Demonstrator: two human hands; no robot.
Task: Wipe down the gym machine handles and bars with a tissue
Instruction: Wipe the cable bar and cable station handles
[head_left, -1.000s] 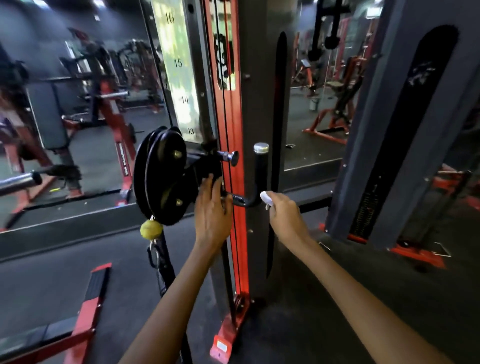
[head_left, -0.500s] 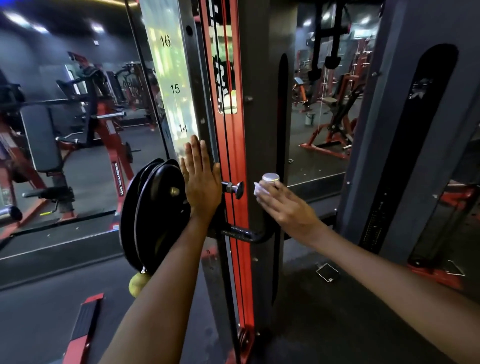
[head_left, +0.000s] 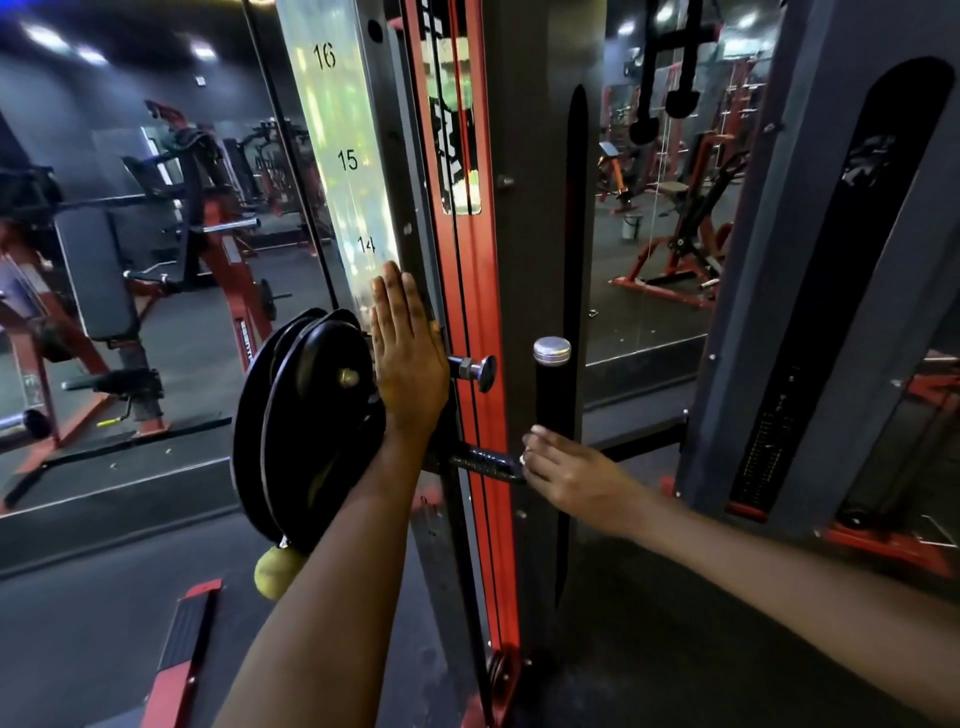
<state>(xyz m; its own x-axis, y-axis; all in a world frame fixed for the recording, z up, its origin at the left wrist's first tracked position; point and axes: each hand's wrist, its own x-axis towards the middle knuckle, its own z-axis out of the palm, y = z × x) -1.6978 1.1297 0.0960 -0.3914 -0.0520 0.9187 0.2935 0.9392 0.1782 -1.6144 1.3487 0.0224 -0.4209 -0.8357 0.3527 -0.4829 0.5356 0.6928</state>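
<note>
We've got the left hand (head_left: 408, 364) flat on the numbered upright rail (head_left: 348, 171), fingers straight, just below the "14" mark, holding nothing. Black pulley wheel (head_left: 306, 421) sits just left of it, w/ a yellow ball (head_left: 275, 571) hanging under it. Right hand (head_left: 571, 475) is lower right, at the bend where the horizontal bar (head_left: 483, 461) meets the black vertical handle (head_left: 551, 395); fingers curled, pinching a tissue (head_left: 524, 458), only a small white bit visible against the bar. Chrome cap tops the handle. Pop-pin knob (head_left: 475, 370) sticks out btw both hands.
</note>
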